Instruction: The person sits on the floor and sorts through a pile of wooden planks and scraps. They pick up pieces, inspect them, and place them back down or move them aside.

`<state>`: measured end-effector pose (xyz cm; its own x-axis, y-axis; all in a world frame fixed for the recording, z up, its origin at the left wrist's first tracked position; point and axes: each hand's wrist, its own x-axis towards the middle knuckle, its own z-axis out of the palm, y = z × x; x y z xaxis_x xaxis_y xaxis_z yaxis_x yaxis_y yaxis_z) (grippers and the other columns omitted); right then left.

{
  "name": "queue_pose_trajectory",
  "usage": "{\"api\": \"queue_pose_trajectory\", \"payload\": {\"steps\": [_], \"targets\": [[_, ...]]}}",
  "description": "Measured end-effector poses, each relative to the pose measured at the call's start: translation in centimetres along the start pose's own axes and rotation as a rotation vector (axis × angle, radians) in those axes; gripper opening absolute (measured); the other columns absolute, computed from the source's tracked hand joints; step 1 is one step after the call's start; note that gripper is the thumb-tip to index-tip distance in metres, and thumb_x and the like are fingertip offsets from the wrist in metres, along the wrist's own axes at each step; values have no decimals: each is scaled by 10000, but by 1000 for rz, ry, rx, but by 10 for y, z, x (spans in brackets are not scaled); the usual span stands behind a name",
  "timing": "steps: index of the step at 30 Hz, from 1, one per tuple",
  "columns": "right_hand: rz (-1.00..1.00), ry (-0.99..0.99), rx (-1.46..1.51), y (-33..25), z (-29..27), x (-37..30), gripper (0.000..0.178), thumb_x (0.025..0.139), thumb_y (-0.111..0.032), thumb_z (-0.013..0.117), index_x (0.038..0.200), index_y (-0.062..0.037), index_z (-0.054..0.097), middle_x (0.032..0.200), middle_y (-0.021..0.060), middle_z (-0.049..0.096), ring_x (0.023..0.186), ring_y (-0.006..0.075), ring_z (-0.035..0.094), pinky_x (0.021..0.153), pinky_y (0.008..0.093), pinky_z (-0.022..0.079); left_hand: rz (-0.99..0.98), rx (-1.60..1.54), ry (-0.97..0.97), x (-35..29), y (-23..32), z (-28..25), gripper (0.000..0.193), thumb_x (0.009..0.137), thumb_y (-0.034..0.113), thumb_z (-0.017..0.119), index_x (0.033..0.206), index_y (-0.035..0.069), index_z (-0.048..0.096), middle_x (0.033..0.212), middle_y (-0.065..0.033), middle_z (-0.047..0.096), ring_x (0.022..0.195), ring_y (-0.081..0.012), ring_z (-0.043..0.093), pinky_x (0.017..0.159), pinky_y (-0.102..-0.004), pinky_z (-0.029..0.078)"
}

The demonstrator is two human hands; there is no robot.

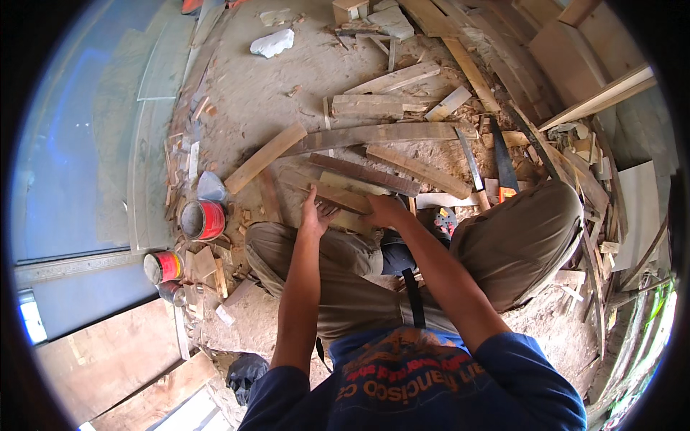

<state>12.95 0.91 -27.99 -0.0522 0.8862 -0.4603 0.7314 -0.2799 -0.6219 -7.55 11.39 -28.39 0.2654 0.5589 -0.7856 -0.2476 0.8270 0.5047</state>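
A short wooden block (pixel 332 195) lies at an angle over my lap. My right hand (pixel 384 212) is closed round its right end. My left hand (pixel 316 214) is below the block's middle, with fingers apart and the thumb tip up against the wood; it does not grip it. Just past the block rests a dark brown wood strip (pixel 363 173), with a lighter wood piece (pixel 419 171) to its right. A long curved board (pixel 374 134) runs behind these pieces.
Right of the wood lie a hammer (pixel 471 161) and a handsaw (pixel 503 159) with an orange handle. Two red-labelled cans (pixel 208 220) stand at the left beside a clear plastic bag (pixel 211 187). Wood offcuts (pixel 392 79) are scattered farther off; planks (pixel 604 93) lean at right.
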Motion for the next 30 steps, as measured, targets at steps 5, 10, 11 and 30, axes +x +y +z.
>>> {"api": "queue_pose_trajectory", "payload": {"steps": [5, 10, 11, 30], "targets": [[41, 153, -179, 15, -9, 7, 614, 755, -347, 752, 1264, -64, 559, 1119, 210, 668, 1066, 399, 628, 890, 488, 506, 62, 98, 36, 6, 0, -15, 838, 947, 536, 566, 1509, -7, 261, 1443, -221, 422, 1337, -328, 430, 1097, -492, 381], [90, 249, -175, 23, -11, 1, 536, 748, -287, 756, 1215, -88, 585, 1092, 181, 678, 1060, 374, 636, 884, 497, 508, 78, 126, 63, 9, 1, -15, 715, 981, 475, 539, 1483, 7, 339, 1384, -166, 506, 1276, -285, 492, 1044, -464, 415], [115, 266, -197, 24, -12, 0, 500, 751, -272, 759, 1189, -93, 597, 1091, 170, 679, 1067, 366, 636, 894, 497, 506, 76, 136, 61, 8, 2, -14, 673, 991, 456, 536, 1468, 14, 366, 1358, -155, 529, 1249, -279, 510, 1027, -459, 423], [62, 830, -336, 38, -29, 21, 653, 835, -309, 709, 1436, -225, 467, 1169, 156, 582, 1145, 344, 525, 963, 504, 395, 69, 472, 99, -13, 1, -6, 502, 1012, 417, 511, 1347, 43, 515, 1159, -84, 664, 1066, -213, 637, 849, -384, 518]]}}
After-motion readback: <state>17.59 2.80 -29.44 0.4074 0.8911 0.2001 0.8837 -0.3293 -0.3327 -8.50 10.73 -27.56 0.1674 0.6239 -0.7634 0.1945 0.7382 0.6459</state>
